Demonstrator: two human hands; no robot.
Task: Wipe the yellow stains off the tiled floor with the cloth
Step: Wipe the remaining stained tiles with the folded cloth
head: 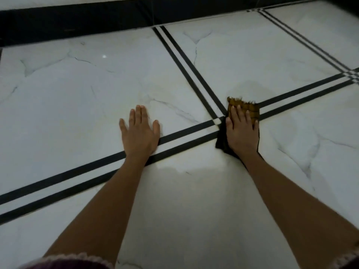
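The floor (81,90) is white marble-look tile with paired black stripes. My right hand (241,131) lies flat on a dark cloth (250,108) and presses it to the floor where two stripe pairs cross. The cloth's far end shows yellow-brown checks with a frayed edge; its near end is black. A faint yellowish damp smear (252,90) spreads on the tile just beyond the cloth. My left hand (139,131) rests palm down on the bare tile to the left, fingers spread, holding nothing.
A black skirting band (97,18) runs along the wall at the far edge. Another striped crossing (351,74) lies at the far right. A purple garment hem with pale trim (68,263) fills the bottom left corner.
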